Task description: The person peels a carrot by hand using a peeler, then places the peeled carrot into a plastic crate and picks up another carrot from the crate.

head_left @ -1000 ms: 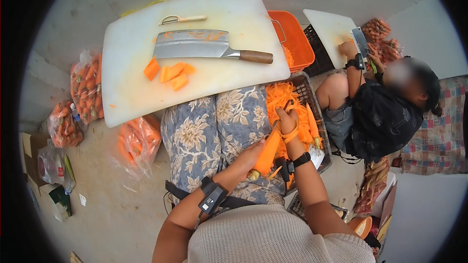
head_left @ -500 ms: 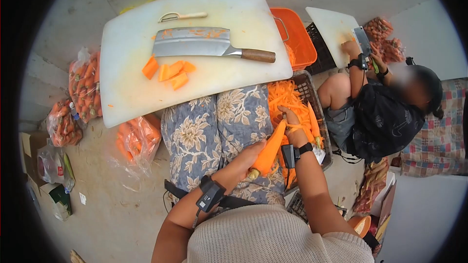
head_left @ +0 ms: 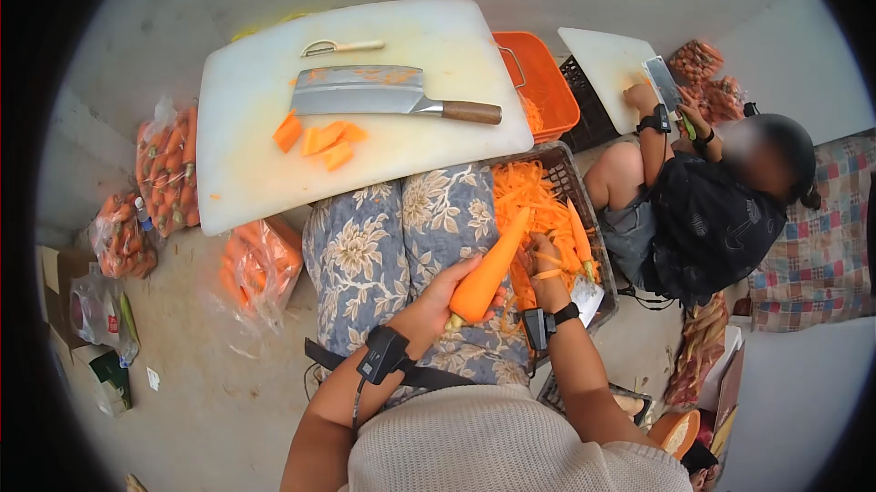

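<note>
A large peeled orange carrot point(head_left: 493, 271) is gripped near its stem end by my left hand point(head_left: 444, 289), its tip pointing up and away from me. My right hand point(head_left: 546, 264) is curled just right of the carrot, with an orange peel strip point(head_left: 547, 273) draped across it. Whatever its fingers hold is hidden from view. Beneath that hand, a dark plastic crate point(head_left: 584, 191) holds a heap of carrot peelings point(head_left: 525, 191) and a whole carrot point(head_left: 579, 235).
In front of me a white cutting board point(head_left: 383, 150) bears a cleaver point(head_left: 365, 90), a peeler point(head_left: 342, 47) and several carrot chunks point(head_left: 321, 138). An orange bin point(head_left: 547, 81) stands behind the crate. Bagged carrots point(head_left: 169, 172) lie left. A co-worker point(head_left: 716, 209) cuts at another board point(head_left: 607, 72) on the right.
My right hand has moved down toward me and off the carrot, with a peel strip on it. The carrot now sits more upright in my left hand. The view has shifted slightly.
</note>
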The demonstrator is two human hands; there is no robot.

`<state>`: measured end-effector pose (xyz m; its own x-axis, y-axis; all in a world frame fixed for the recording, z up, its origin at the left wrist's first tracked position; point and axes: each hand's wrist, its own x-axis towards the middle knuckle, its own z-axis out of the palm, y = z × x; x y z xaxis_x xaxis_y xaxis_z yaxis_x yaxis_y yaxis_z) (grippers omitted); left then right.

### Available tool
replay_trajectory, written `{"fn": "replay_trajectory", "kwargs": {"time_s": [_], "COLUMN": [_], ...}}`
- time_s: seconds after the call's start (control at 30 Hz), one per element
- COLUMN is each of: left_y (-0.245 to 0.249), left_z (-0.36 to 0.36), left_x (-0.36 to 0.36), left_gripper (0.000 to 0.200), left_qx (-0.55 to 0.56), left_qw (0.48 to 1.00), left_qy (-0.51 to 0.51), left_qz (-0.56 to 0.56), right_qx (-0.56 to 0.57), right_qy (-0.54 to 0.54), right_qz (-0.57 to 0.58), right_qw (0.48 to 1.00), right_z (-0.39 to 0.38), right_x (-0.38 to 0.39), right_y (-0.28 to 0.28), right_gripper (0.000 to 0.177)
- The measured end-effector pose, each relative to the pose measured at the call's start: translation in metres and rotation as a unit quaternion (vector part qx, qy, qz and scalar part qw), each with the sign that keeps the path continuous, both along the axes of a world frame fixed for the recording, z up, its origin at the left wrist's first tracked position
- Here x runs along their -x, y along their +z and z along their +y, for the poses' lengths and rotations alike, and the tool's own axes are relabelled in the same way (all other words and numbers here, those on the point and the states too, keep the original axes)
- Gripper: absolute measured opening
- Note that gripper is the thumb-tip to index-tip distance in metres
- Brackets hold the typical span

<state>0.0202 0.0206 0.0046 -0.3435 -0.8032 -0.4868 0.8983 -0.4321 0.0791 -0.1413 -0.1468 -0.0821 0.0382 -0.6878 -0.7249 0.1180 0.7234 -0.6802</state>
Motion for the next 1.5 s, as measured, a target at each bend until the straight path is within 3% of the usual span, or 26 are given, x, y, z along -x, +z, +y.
{"fn": "replay_trajectory", "kwargs": {"time_s": [0.07,0.1,0.2,0.27,0.33,0.37,0.4,0.73,0.8,0.97,1.03,1.07,1.1,1.17,1.2,1.27,1.4,1.5], "left_y": [-0.004,-0.004,-0.003,-0.002,-0.001,-0.001,0.000,0.008,0.007,0.005,0.007,0.009,0.012,0.014,0.015,0.018,0.016,0.015], "left_z": [0.001,0.001,0.001,0.002,0.002,0.000,0.000,-0.005,-0.005,-0.005,-0.005,-0.007,-0.007,-0.008,-0.008,-0.009,-0.009,-0.010], "left_x": [0.002,0.003,0.006,0.012,0.020,0.024,0.026,0.015,0.013,0.010,0.009,0.008,0.007,0.006,0.006,0.004,0.001,0.002], "left_gripper": [0.048,0.048,0.046,0.045,0.044,0.044,0.044,0.042,0.050,0.047,0.045,0.044,0.043,0.044,0.045,0.045,0.046,0.045], "left_qx": [0.002,0.003,0.026,0.045,0.062,0.024,-0.014,0.050,0.018,0.009,0.006,0.006,0.006,-0.001,-0.006,-0.010,-0.006,-0.014], "left_qw": [1.000,1.000,0.999,0.997,0.994,0.992,0.988,0.984,0.980,0.982,0.983,0.984,0.985,0.986,0.987,0.986,0.986,0.983], "left_qy": [0.010,0.024,0.011,0.012,0.012,0.029,0.046,-0.016,-0.039,-0.054,-0.052,-0.056,-0.061,-0.065,-0.069,-0.076,-0.089,-0.100], "left_qz": [-0.007,-0.011,-0.044,-0.069,-0.094,-0.120,-0.144,-0.171,-0.194,-0.182,-0.173,-0.169,-0.164,-0.154,-0.148,-0.148,-0.140,-0.154], "right_qx": [0.127,0.129,0.344,0.356,0.365,0.484,0.585,0.557,0.507,0.459,0.356,0.373,0.371,0.269,0.267,0.137,0.091,0.057], "right_qy": [0.034,0.032,0.046,0.081,0.114,0.169,0.217,0.237,0.205,0.194,0.227,0.203,0.206,0.153,0.154,0.134,0.158,0.106], "right_qz": [-0.015,-0.018,-0.019,0.014,0.047,0.164,0.276,0.264,0.249,0.276,0.189,0.204,0.206,0.149,0.151,0.149,0.154,0.081], "right_qw": [0.991,0.991,0.938,0.931,0.923,0.843,0.731,0.751,0.799,0.822,0.886,0.882,0.882,0.939,0.939,0.970,0.971,0.989], "right_z": [0.010,0.015,0.041,0.073,0.090,0.095,0.098,0.079,0.070,0.020,-0.005,-0.013,-0.015,-0.015,-0.019,-0.026,-0.033,-0.038], "right_x": [-0.003,-0.006,-0.025,-0.048,-0.057,-0.059,-0.059,-0.062,-0.067,-0.063,-0.053,-0.051,-0.054,-0.061,-0.063,-0.062,-0.058,-0.050], "right_y": [0.019,0.028,0.057,0.107,0.116,0.112,0.109,0.092,0.089,0.061,0.032,0.014,0.018,0.039,0.043,0.047,0.030,0.012], "right_gripper": [0.024,0.024,0.025,0.028,0.031,0.034,0.037,0.042,0.042,0.035,0.030,0.025,0.025,0.022,0.022,0.018,0.017,0.017]}}
